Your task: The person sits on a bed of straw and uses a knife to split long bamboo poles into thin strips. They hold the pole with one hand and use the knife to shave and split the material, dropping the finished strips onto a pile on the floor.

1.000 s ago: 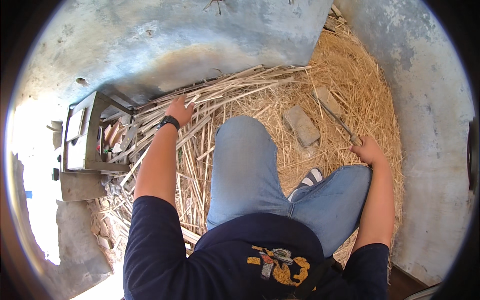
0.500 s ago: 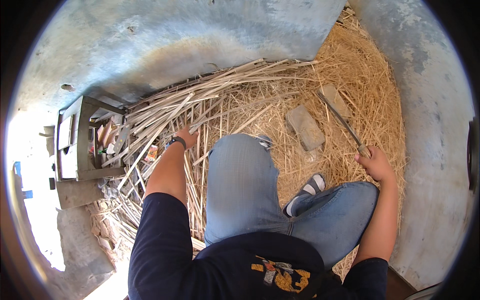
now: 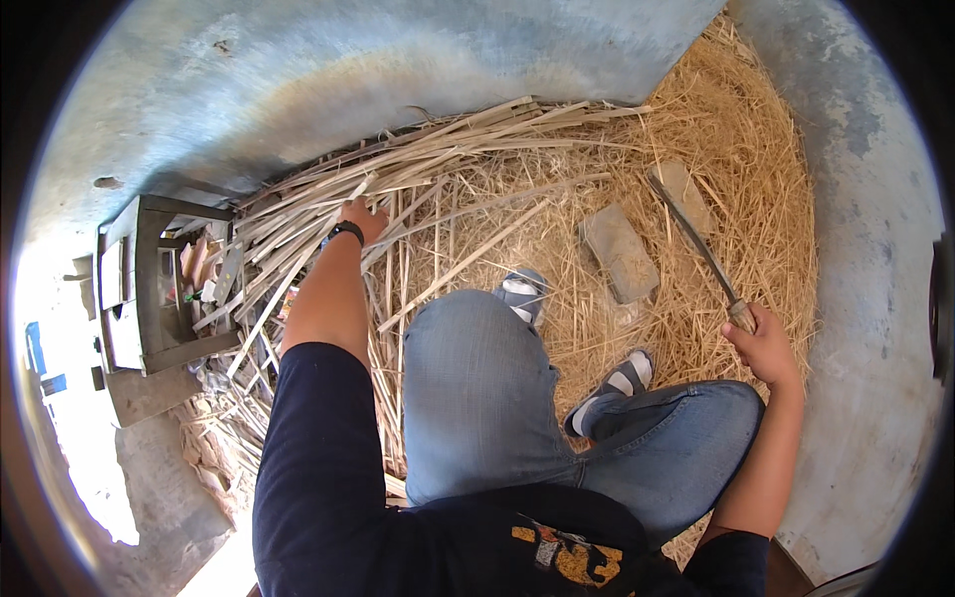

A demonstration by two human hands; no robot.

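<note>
My left hand (image 3: 363, 221), with a dark watch at the wrist, reaches over a heap of pale split bamboo strips (image 3: 298, 214). Its fingers are a little apart and point down at the strips; whether they touch one I cannot tell. On the right, my right hand (image 3: 760, 344) is closed around the wooden handle of a long, narrow-bladed knife (image 3: 698, 245). The dark blade slants away to the upper left, its tip over a flat grey-brown block (image 3: 682, 196). A second such block (image 3: 619, 253) lies left of the blade.
Straw-like shavings (image 3: 736, 129) cover the ground at the right and far side. A weathered wooden frame (image 3: 149, 284) with scraps in it stands at the left. Blue-grey walls (image 3: 865, 298) rise behind and at the right. My bent legs and sandalled feet (image 3: 522, 291) take up the middle.
My left hand has moved forward, farther over the bamboo strips. My right hand still holds the knife in nearly the same place. The view has shifted slightly.
</note>
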